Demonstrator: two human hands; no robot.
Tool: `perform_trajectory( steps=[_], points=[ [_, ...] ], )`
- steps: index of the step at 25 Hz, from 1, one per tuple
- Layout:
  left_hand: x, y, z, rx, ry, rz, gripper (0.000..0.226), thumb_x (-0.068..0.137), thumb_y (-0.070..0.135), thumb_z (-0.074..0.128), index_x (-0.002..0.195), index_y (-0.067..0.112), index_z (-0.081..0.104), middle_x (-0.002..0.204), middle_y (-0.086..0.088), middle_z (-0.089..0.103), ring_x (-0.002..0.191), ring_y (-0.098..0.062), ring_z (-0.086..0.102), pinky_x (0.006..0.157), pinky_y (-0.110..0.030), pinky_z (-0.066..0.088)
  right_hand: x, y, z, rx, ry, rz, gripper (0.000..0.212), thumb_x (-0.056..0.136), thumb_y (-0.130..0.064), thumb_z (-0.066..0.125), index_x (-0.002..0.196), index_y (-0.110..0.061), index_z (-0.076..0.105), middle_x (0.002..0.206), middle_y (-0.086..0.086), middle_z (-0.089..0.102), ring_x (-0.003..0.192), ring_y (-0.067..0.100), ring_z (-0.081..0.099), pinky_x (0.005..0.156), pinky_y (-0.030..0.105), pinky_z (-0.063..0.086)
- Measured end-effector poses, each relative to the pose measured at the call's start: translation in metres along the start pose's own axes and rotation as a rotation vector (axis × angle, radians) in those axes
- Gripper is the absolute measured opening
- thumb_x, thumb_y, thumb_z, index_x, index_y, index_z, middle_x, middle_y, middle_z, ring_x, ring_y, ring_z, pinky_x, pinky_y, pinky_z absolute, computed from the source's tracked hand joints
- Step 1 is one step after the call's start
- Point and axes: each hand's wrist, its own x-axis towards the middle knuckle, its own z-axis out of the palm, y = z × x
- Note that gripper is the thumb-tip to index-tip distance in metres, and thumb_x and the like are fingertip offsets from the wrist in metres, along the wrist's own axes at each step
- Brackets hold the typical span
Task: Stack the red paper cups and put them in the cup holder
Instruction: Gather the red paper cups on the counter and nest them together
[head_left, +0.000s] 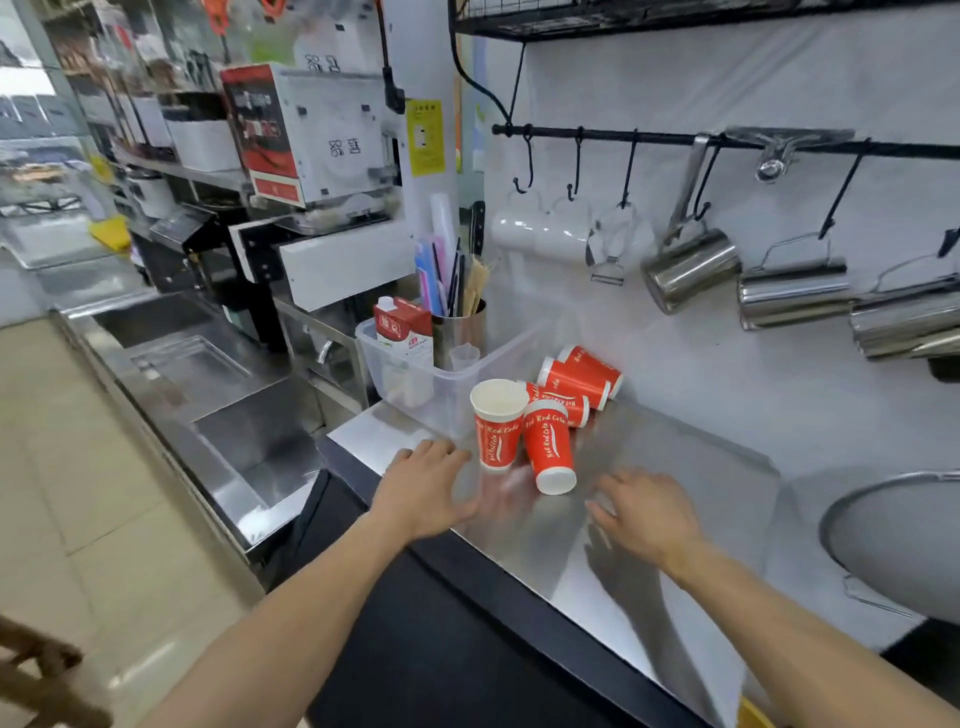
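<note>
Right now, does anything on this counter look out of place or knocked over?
Yes. Only one red cup stands upright, mouth up. The cup beside it lies tipped, base toward the camera, and three more lie on their sides behind, near the wall. Nothing looks spilled. Both hands, left and right, are empty.
</note>
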Motion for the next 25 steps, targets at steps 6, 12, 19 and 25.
perform_trajectory(
  steps=[6,12,19,25],
  points=[
    [0.074,-0.009,-0.018,-0.091,0.070,0.073,0.080,0.075,0.074,0.048,0.140,0.028,0.046,0.142,-0.002,0.051,0.130,-0.025,0.049,0.102,-0.048,0.041,0.033,-0.005,-0.011,0.021,0.008,0.145,0.047,0.091,-0.056,0.041,0.129,-0.030,0.049,0.119,-0.001,0.065,0.105,0.024,0.061,0.085,0.039,0.049],
    [0.116,0.006,-0.022,-0.078,-0.013,0.051,0.079,0.076,0.072,0.056,0.143,0.032,0.039,0.147,-0.001,0.044,0.136,-0.024,0.039,0.104,-0.048,0.041,0.065,-0.011,-0.006,0.178,-0.081,0.269,0.060,0.087,-0.061,0.048,0.137,-0.030,0.036,0.129,0.002,0.059,0.114,0.025,0.057,0.087,0.043,0.049],
    [0.141,0.025,-0.019,0.001,-0.119,0.014,0.083,0.079,0.069,0.057,0.148,0.030,0.034,0.150,-0.005,0.042,0.139,-0.028,0.033,0.107,-0.052,0.037,0.086,-0.022,0.013,0.344,-0.207,0.296,0.074,0.085,-0.063,0.053,0.145,-0.027,0.026,0.141,0.004,0.049,0.119,0.028,0.056,0.093,0.047,0.051],
    [0.151,0.029,-0.003,-0.018,-0.150,-0.036,0.083,0.082,0.067,0.057,0.151,0.032,0.028,0.155,-0.007,0.036,0.142,-0.030,0.032,0.108,-0.053,0.038,0.107,-0.034,0.029,0.536,-0.236,0.394,0.088,0.085,-0.058,0.059,0.153,-0.023,0.013,0.155,0.010,0.029,0.127,0.035,0.048,0.100,0.049,0.045]
  ],
)
